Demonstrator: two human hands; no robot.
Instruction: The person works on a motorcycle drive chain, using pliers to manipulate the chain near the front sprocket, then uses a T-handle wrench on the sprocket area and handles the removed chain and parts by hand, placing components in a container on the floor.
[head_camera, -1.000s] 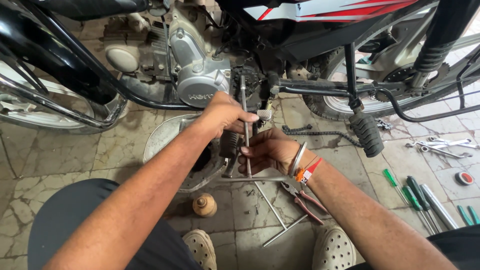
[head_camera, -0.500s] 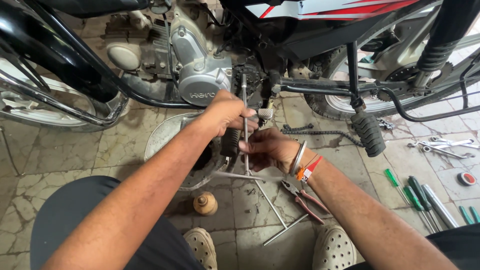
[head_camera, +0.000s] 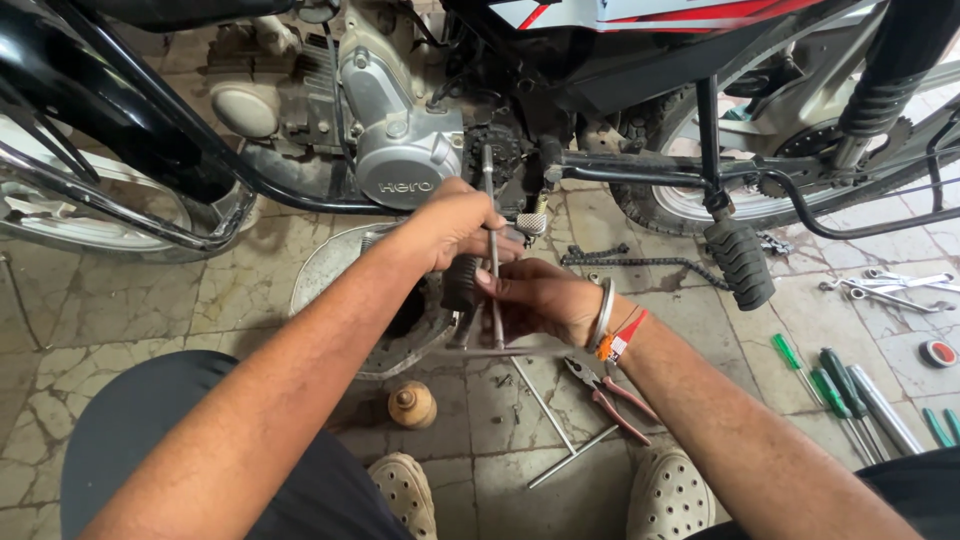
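I crouch beside a motorcycle whose silver engine case (head_camera: 400, 165) faces me. My left hand (head_camera: 455, 222) grips a long thin metal rod (head_camera: 490, 215) that stands upright in front of the small sprocket (head_camera: 497, 152). My right hand (head_camera: 535, 295), with a steel bangle and red thread on the wrist, pinches the same rod lower down. A black rubber-covered lever (head_camera: 461, 283) sits just left of my right fingers. The rod's lower end is hidden behind my hands.
A round metal pan (head_camera: 330, 275) lies under the engine. A loose chain (head_camera: 640, 262) lies on the tiled floor. Pliers (head_camera: 605, 395), loose rods (head_camera: 570, 455), green screwdrivers (head_camera: 830, 385), spanners (head_camera: 890, 285), a tape roll (head_camera: 938, 353) and a small wooden knob (head_camera: 411, 404) lie around. A footpeg (head_camera: 740, 262) juts out.
Both hands have stayed on the upright rod. The rod and my hands shifted only slightly in front of the sprocket; the view moved a little.
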